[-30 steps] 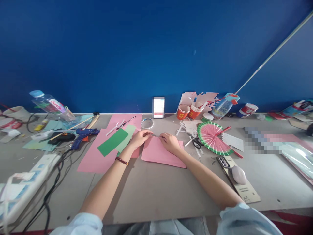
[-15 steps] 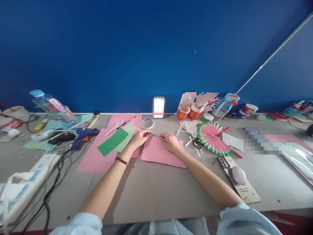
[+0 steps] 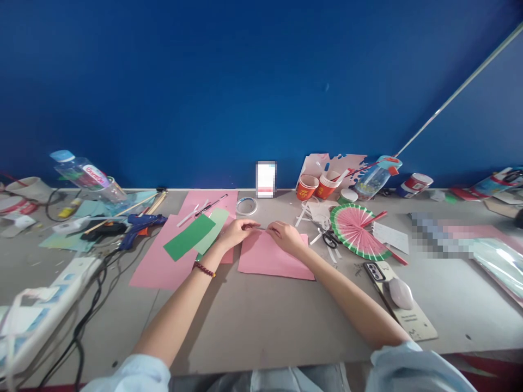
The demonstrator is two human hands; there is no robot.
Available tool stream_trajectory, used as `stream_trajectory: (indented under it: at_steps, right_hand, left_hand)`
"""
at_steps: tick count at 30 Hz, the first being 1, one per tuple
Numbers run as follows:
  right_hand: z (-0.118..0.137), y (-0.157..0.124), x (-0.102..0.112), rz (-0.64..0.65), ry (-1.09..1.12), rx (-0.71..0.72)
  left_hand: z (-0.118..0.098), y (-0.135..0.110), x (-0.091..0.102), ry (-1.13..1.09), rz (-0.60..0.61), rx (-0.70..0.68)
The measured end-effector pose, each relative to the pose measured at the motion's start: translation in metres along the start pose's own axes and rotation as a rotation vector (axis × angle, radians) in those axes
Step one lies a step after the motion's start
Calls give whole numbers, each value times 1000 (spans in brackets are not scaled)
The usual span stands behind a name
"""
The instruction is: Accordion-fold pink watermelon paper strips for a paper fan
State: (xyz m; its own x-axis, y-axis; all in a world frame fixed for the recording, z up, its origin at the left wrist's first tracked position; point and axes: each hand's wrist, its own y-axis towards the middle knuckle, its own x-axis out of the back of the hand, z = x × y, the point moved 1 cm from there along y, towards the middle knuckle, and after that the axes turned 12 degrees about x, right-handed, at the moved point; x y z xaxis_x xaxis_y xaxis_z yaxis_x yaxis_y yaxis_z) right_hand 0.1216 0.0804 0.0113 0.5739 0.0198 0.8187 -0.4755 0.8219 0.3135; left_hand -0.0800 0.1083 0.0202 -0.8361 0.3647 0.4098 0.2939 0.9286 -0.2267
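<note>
A sheet of pink paper [image 3: 273,258] lies on the grey table, its far edge between my two hands. My left hand [image 3: 239,231] pinches the left part of that far edge, thumb and fingers together. At the same edge, farther right, my right hand [image 3: 284,235] has its fingers curled onto the paper. The edge between the fingertips looks narrowly folded or raised, though the fingers hide most of it. Left of my left hand, dark green paper [image 3: 188,237] and light green paper [image 3: 212,231] rest on larger pink sheets [image 3: 153,267].
A roll of tape [image 3: 247,206] and a lit phone [image 3: 266,179] stand beyond my hands. To the right are a watermelon paper fan [image 3: 359,231], scissors [image 3: 329,239], red paper cups [image 3: 306,188] and a mouse [image 3: 400,294]. A blue glue gun [image 3: 141,226] and power strip [image 3: 53,310] lie left.
The pink paper's near edge has shifted slightly to the right. Both hands stay at its far edge, with the left fingertips a little farther right.
</note>
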Motion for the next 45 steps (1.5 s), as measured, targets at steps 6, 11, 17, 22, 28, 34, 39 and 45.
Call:
stream_trajectory:
  at_steps: [6,11,17,22,28,34,39,45]
  right_hand:
    - [7,2,11,16,-79,40]
    - [14,3,20,22,-189,79]
    - [21,4,30,-8,-140,74]
    - [25,5,33,-23,-97,93]
    - [28,6,33,-100,-46,174]
    - [30,6,32,-186,92,151]
    - [30,7,34,-233,162,117]
    - [29,8,36,-232,188,97]
  left_hand:
    - [-3,1,-4,62,-21,-189]
    - [-13,-5,-6,157,-71,-320]
    - [-25,-13,-6,156,-66,-324]
    - [-28,-13,-5,81,-46,-338]
    - [-33,-15,-4,-33,-31,-204]
    - [-40,-19,-2,-181,-49,3]
    - [-36,-18,1,-245,-70,27]
    - [-36,-19,1,-259,9,50]
